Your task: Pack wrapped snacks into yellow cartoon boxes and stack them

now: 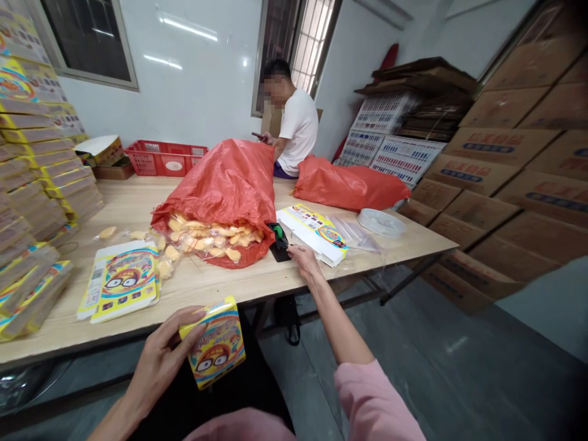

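**Left hand (158, 361) grips a printed box (218, 343)**

Its fingers close on the small box's side above the bench (124, 208). The right hand (305, 262), open and holding nothing, rests against a flat printed carton (316, 236), just beside a black-and-green gadget (278, 241). Beyond, yellow crisps (211, 239) spill from a red sack (215, 190).

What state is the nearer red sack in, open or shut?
Open: yellow crisps spill from the mouth of the red sack onto the table.
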A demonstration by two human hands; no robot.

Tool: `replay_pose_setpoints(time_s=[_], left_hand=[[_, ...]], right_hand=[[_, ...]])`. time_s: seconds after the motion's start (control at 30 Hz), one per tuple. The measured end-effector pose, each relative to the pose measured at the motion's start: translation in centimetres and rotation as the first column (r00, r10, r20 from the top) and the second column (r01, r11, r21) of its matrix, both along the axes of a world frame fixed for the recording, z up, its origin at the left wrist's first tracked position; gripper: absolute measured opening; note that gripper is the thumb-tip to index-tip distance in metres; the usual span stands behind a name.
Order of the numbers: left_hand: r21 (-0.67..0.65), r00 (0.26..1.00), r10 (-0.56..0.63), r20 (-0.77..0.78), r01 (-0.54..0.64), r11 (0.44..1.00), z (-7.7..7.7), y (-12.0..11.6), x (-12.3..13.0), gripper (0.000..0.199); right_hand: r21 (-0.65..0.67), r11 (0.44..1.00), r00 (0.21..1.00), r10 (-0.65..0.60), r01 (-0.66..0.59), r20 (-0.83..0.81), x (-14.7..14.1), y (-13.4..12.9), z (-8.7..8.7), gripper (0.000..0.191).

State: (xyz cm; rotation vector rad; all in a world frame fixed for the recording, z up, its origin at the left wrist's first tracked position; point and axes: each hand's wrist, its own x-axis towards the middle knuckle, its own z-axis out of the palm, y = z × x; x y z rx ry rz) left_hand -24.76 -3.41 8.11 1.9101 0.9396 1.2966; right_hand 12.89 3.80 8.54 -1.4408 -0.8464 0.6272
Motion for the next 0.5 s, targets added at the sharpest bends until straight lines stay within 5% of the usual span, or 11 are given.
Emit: replay_pose_setpoints(time_s=[0.17, 0.27, 0.4, 0.5], left_hand=[[0.108, 1.000, 0.028, 0.010, -0.029, 0.994, 1.1, 0.0, 1.5, 0.019], [0.175, 0.999, 0.047, -0.014, -0.044, 0.984, 1.5, -0.2, 2.2, 0.016], [0.256, 0.997, 0.038, -0.072, -0.018, 0.966, 1.5, -0.7, 2.8, 0.016], [0.299, 0.992, 0.017, -0.127, 0.022, 0.954, 1.6, -1.3, 3.4, 0.017]], right_hand=[[-0.044, 0.997, 0.995, -0.051, 0.055, 0.090, -1.6, -2.3, -0.9, 0.035], [-0.039, 0.999, 0.994, -0.030, 0.034, 0.108, -4.9, -5.2, -0.5, 0.031], [0.039, 0.939, 0.940, 0.340, -0.341, 0.038, -11.7, -10.9, 1.3, 0.030], [0.045, 0.899, 0.898, 0.438, -0.436, -0.049, -15.9, -13.7, 2.5, 0.031]])
